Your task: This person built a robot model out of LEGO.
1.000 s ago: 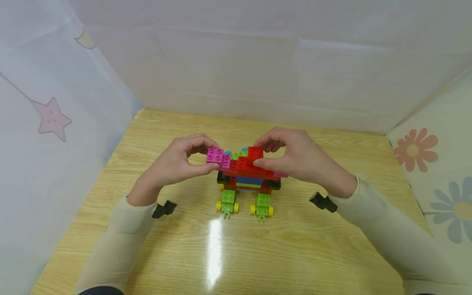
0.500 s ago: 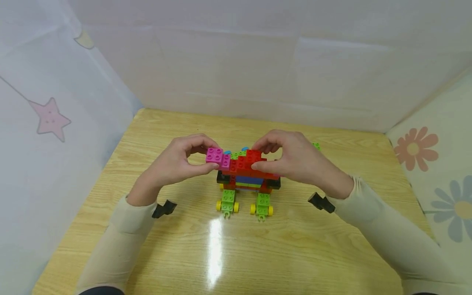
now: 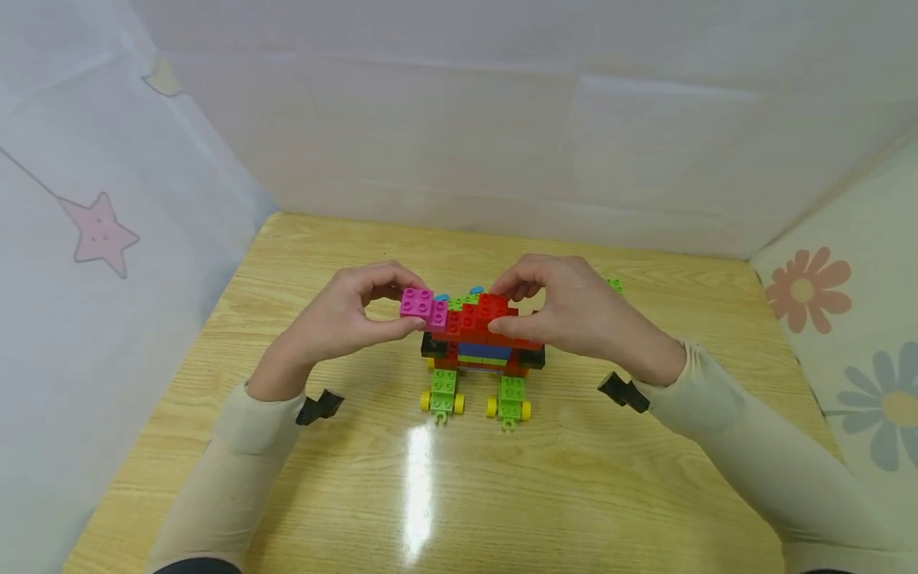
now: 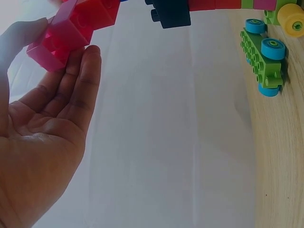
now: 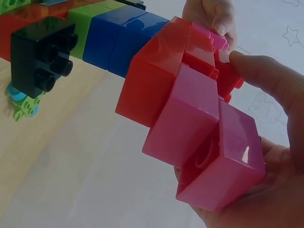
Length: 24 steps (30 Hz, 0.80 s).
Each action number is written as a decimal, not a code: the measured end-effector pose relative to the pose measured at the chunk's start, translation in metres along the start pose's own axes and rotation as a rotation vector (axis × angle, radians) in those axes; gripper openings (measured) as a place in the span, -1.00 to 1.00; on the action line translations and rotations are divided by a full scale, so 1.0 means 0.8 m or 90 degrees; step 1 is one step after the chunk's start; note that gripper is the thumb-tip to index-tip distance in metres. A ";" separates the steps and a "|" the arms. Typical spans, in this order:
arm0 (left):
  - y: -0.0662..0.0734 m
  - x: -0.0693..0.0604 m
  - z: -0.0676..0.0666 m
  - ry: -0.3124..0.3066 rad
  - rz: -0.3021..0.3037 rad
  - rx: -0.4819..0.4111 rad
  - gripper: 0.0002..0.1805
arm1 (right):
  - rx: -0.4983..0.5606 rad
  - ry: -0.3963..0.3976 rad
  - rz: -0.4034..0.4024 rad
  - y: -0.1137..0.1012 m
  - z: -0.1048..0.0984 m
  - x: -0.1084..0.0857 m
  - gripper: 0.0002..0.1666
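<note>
A tall toy of stacked building bricks stands mid-table on green wheeled bases [image 3: 443,387] with yellow wheels. My left hand [image 3: 344,315] pinches the pink brick [image 3: 418,303] at its upper left end between thumb and fingers. On top, my right hand [image 3: 570,307] pinches a red brick [image 3: 492,306], thumb in front and fingers behind. In the right wrist view, more pink bricks [image 5: 190,109] step outward at the other end, close to the right palm. Black bricks [image 5: 35,61] jut from the sides, and blue bricks [image 5: 126,33] lie between. The right hand hides part of the top.
The wooden table [image 3: 459,494] extends around the toy, with cloth walls [image 3: 445,127] at the back and sides. A green base with blue wheels [image 4: 262,57] shows in the left wrist view. Behind the right wrist a small green studded piece [image 3: 614,285] peeks out.
My right hand has shifted slightly left and down with the red brick, which sits lower on the toy. A green piece behind the wrist has come into view. The left hand stays put.
</note>
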<state>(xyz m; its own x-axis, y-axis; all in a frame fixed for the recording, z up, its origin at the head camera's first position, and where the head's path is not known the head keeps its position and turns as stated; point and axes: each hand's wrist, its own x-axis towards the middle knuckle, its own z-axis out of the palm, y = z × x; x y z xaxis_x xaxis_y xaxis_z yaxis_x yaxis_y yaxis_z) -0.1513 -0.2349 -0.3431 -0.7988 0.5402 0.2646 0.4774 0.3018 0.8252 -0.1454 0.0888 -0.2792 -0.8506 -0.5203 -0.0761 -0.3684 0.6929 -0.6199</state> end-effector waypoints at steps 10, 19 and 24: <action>-0.001 -0.001 0.001 0.000 -0.001 -0.010 -0.66 | -0.027 0.003 -0.020 0.000 0.000 0.002 -0.60; -0.001 -0.003 0.002 0.003 -0.008 -0.011 -0.65 | -0.026 0.010 -0.019 0.002 0.005 0.004 -0.60; -0.003 -0.004 0.003 0.003 -0.007 -0.011 -0.65 | -0.025 0.013 -0.005 0.006 0.009 0.002 -0.58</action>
<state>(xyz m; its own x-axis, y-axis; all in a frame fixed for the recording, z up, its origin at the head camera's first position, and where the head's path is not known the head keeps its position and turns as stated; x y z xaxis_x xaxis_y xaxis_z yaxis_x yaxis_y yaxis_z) -0.1491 -0.2358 -0.3473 -0.8055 0.5336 0.2578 0.4622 0.2935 0.8368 -0.1455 0.0878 -0.2880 -0.8550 -0.5156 -0.0553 -0.3891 0.7083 -0.5889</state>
